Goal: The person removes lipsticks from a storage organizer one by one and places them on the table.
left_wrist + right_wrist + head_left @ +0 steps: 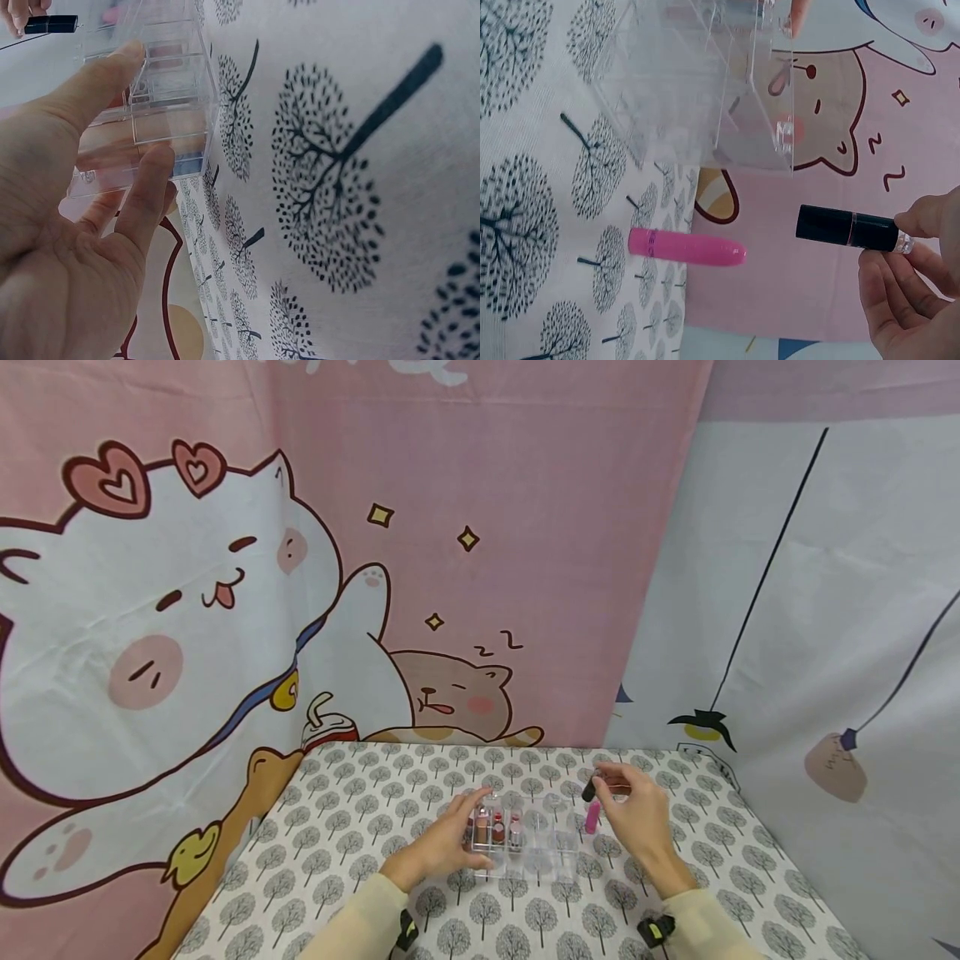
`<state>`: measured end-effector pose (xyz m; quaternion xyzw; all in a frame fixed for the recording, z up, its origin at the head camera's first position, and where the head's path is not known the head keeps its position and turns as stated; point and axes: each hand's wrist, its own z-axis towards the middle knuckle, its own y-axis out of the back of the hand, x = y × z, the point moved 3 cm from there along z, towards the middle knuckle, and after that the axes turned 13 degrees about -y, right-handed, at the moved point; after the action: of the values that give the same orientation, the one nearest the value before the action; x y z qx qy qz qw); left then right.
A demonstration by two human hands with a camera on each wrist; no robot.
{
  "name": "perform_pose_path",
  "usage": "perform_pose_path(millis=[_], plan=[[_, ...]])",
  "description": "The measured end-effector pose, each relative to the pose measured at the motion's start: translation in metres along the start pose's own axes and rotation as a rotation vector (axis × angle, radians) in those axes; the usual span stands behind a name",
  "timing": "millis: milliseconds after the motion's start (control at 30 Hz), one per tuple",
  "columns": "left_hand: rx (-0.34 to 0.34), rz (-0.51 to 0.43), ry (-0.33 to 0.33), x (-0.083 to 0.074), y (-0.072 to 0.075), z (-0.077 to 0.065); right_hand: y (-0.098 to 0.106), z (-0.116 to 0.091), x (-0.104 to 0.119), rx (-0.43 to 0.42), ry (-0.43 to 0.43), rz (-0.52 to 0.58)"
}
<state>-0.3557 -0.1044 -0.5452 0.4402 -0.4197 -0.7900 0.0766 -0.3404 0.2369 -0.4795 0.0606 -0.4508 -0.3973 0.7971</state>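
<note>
A clear plastic lipstick organizer stands on the table, several lipsticks upright in its left compartments. My left hand grips its left end, thumb along the near side and fingers at the far side. Beyond the right end, my right hand pinches a black lipstick tube by its clear-tipped end, holding it above the cloth. Just below that tube, a bright pink lipstick tube stands upright on the cloth, apart from the organizer.
A white cloth printed with grey trees covers the table. Behind it hangs a pink curtain with cartoon cats, and a pale curtain hangs on the right. Each wrist carries a small black device.
</note>
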Motion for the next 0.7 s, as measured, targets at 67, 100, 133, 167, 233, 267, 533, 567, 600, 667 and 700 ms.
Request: perform_pose_path(millis=[67,100,133,167,233,267,533,567,600,667,700], plan=[[-0.001,-0.001,0.0,0.0,0.0,0.0,0.002,0.001,-0.003,-0.011,0.004,-0.005],[0.0,-0.001,0.001,0.0,0.0,0.0,0.003,0.002,-0.005,-0.018,0.005,-0.006],[0.001,-0.001,0.002,0.0,0.0,0.0,0.004,0.002,-0.007,-0.021,0.004,-0.008],[0.001,0.0,0.002,0.0,0.0,0.0,0.004,0.002,-0.008,-0.02,0.0,-0.004],[0.002,0.0,0.0,0.0,0.0,0.0,0.005,0.003,-0.012,-0.021,-0.006,-0.008],[0.002,0.0,-0.001,0.0,0.0,0.0,0.006,0.003,-0.014,-0.023,-0.006,-0.011],[-0.001,0.001,-0.003,0.002,0.0,0.0,0.01,0.005,-0.026,-0.035,-0.009,-0.008],[-0.001,0.0,-0.002,0.002,0.0,0.0,0.01,0.005,-0.028,-0.031,-0.014,-0.01],[-0.001,-0.001,-0.001,0.002,0.0,0.0,0.011,0.005,-0.029,-0.028,-0.019,-0.016],[-0.001,0.0,0.0,0.002,0.0,0.0,0.012,0.005,-0.033,-0.019,-0.032,-0.032],[0.0,-0.001,0.001,0.002,0.0,0.0,0.012,0.005,-0.034,-0.013,-0.039,-0.041]])
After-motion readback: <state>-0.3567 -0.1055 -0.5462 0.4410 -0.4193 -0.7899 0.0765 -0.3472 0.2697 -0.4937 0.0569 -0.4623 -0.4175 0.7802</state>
